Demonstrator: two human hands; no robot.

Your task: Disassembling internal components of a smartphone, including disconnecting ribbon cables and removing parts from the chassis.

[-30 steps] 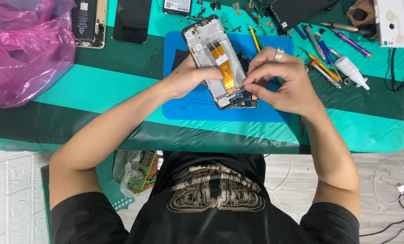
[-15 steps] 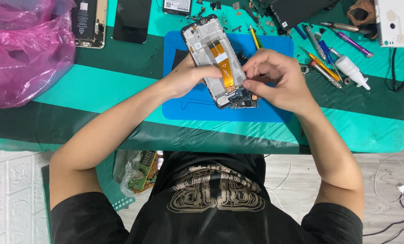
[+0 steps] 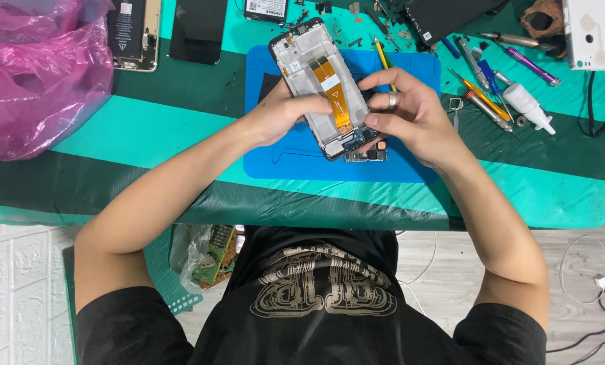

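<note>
Opened phone frame [image 3: 322, 84] — black rim, white interior, orange flex cable exposed — lies tilted between both hands, lower end gripped.

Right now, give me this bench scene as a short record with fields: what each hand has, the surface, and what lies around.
left hand: grips the left edge of the opened phone frame
right hand: fingers at the frame's lower right edge, ring on one finger
flex cable: orange, runs down the frame
surface: blue mat on a green table cover
far right: screwdrivers
far left: pink plastic bag
</note>
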